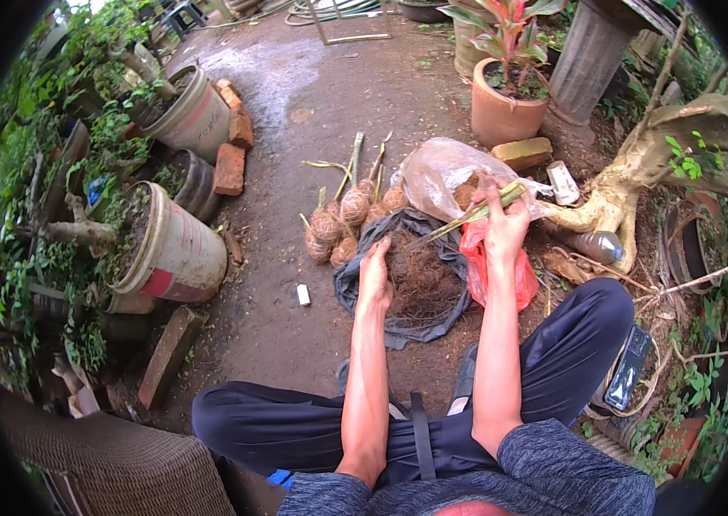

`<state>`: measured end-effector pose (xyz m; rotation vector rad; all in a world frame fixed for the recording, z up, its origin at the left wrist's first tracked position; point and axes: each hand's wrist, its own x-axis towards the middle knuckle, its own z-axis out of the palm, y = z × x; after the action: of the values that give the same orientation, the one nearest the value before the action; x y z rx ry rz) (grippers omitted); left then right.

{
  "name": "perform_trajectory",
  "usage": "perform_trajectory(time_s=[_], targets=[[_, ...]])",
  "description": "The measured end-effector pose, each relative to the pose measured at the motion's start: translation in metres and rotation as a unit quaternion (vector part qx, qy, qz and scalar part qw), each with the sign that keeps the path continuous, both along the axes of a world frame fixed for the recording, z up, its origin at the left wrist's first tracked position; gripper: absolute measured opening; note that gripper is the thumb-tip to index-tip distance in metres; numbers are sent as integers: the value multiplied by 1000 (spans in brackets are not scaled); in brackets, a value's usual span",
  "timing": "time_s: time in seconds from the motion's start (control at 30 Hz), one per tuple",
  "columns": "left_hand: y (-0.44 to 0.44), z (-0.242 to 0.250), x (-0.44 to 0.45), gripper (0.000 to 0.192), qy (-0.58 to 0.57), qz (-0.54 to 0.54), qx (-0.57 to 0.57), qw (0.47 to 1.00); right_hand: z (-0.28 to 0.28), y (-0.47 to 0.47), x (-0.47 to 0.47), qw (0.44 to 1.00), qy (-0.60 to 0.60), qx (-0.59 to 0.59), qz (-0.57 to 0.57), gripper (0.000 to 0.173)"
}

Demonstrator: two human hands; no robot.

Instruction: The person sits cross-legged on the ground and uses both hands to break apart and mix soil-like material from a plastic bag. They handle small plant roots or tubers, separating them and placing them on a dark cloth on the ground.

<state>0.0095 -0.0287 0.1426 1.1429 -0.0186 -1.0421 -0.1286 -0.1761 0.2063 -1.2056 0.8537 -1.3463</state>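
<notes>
My right hand (504, 222) grips the green end of a plant cutting (467, 216), which slants down to the left. Its thin lower end hangs over brown plant fibre (425, 277) in an opened black plastic bag (412, 335). At the fibre's left side is my left hand (375, 274), thumb up; its other fingers are mostly hidden, so I cannot tell whether they hold any fibre. Beyond the black bag lie several string-wrapped fibre balls (354, 206) with stems sticking out. A clear plastic bag (438, 171) with brown material sits behind my right hand, and a red plastic bag (522, 284) below it.
A small white object (303, 295) lies on the soil. Planted buckets (193, 258) and bricks (229, 169) stand left. Right are a terracotta pot (509, 113), a thick tree root (602, 193), a plastic bottle (596, 247) and a phone (628, 367).
</notes>
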Motion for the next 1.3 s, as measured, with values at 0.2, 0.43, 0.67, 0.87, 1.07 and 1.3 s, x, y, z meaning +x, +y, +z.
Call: perform_trajectory(time_s=[0.2,0.43,0.67,0.87,1.07,1.3], targets=[[5,13,6,46,27,65,22,997,-16,0,16,992,-86,38,84,31],[2,11,3,51,-64,8,19,998,-25,3,23,984,-92,45,143,26],[0,-19,13,59,1,-39,-79,996,-29,14,29,958,67,36,277,29],[3,-9,7,59,-57,0,2,998,-34,16,36,977,-9,41,210,31],[1,3,7,55,-52,-56,5,997,-56,7,36,967,74,40,242,38],[4,26,0,65,-195,-158,76,965,-57,11,42,970,56,41,232,41]])
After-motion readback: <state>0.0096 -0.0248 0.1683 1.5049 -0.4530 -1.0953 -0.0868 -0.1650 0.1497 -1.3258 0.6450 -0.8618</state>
